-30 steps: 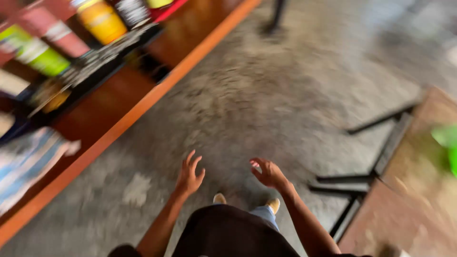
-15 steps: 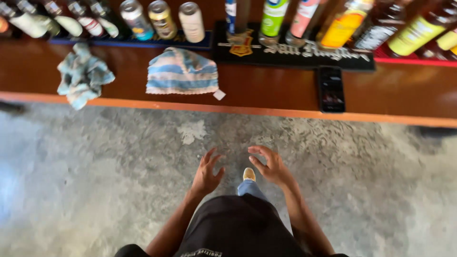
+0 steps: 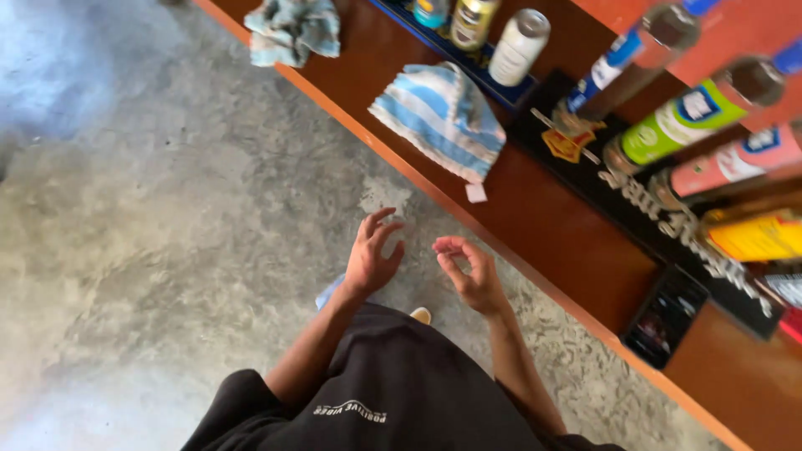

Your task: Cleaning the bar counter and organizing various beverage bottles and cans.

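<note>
Both hands hang in front of the black shirt (image 3: pixel 401 392), over the concrete floor (image 3: pixel 167 234) and short of the counter. The left hand (image 3: pixel 372 255) is loose, fingers spread, holding nothing; the right hand (image 3: pixel 468 271) has its fingers curled inward, also with nothing in it. Nearest them, lying crumpled on the wooden counter (image 3: pixel 551 225), is a blue-and-white striped cloth (image 3: pixel 439 117), with a dark phone (image 3: pixel 666 317) flat near the edge. Farther off lie a second rag (image 3: pixel 292 29) and a row of bottles and cans (image 3: pixel 668 125).

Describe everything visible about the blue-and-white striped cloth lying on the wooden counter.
The blue-and-white striped cloth looks like soft towelling, bunched into a loose, rumpled mound rather than spread flat. It rests on the reddish-brown wooden counter close to its orange front edge, a small white tag at its near corner. Neither hand touches it.
</note>
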